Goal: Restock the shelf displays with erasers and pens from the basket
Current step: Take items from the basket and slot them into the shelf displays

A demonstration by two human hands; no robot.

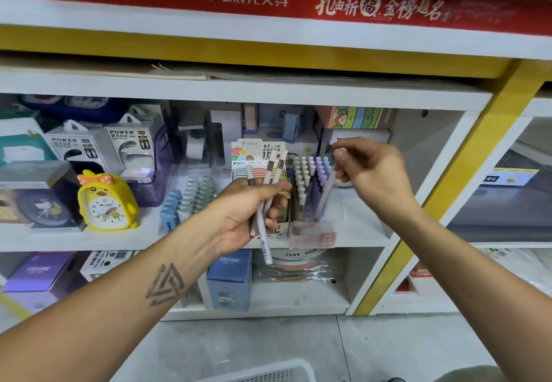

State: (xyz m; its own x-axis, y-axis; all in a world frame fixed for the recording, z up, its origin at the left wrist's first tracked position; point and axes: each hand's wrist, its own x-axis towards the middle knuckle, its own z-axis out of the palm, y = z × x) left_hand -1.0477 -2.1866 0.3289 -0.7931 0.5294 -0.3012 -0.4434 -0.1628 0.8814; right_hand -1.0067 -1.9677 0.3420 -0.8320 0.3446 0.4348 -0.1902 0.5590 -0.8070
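Bundle of pens [265,199] in left hand [248,214], long axes near upright, tilted slightly right, capped ends up, barcode ends down past the palm. Left fingers curled round the bundle. Single pale pen [325,193] in right hand [370,172], near vertical, tip down into the clear pen display [307,190] on the shelf [367,232]; right fingers pinch its top end. White basket [268,372] rim at bottom edge, on the floor.

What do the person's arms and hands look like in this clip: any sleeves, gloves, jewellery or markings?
Both forearms are bare, with no sleeves or gloves in view. The left forearm carries a dark tattoo of nested triangles. The left hand and right hand are bare; neither shows a clear watch or bracelet.
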